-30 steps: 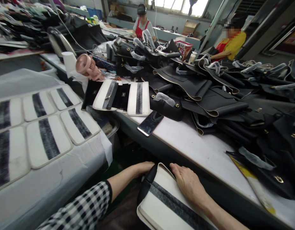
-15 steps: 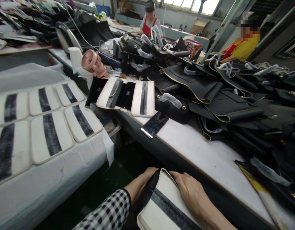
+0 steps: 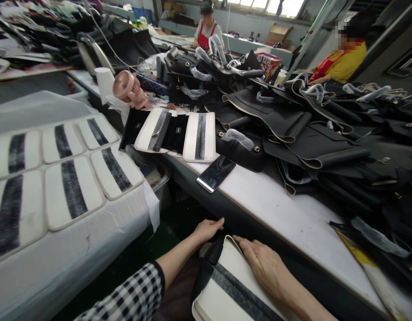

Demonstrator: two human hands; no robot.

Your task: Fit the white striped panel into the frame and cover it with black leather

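Observation:
A white panel with a dark grey stripe [image 3: 222, 290] lies at the bottom of the view, with a black piece [image 3: 209, 261] along its left edge. My right hand [image 3: 264, 267] rests flat on the panel's top right corner, fingers stretched out. My left hand [image 3: 206, 229] reaches past the panel's upper left corner, fingers extended over the black piece, holding nothing that I can see.
A white table [image 3: 279, 209] carries a phone [image 3: 215, 174], two striped panels [image 3: 199, 136] and heaps of black bag parts [image 3: 313, 133]. Several striped panels [image 3: 68, 187] lie on a sheeted table at left. A pink fan [image 3: 127, 87] stands behind. Two people work at the back.
My left hand has slid out from the panel's left edge and moved up and forward, its fingers now stretched. My right hand has stayed on the panel.

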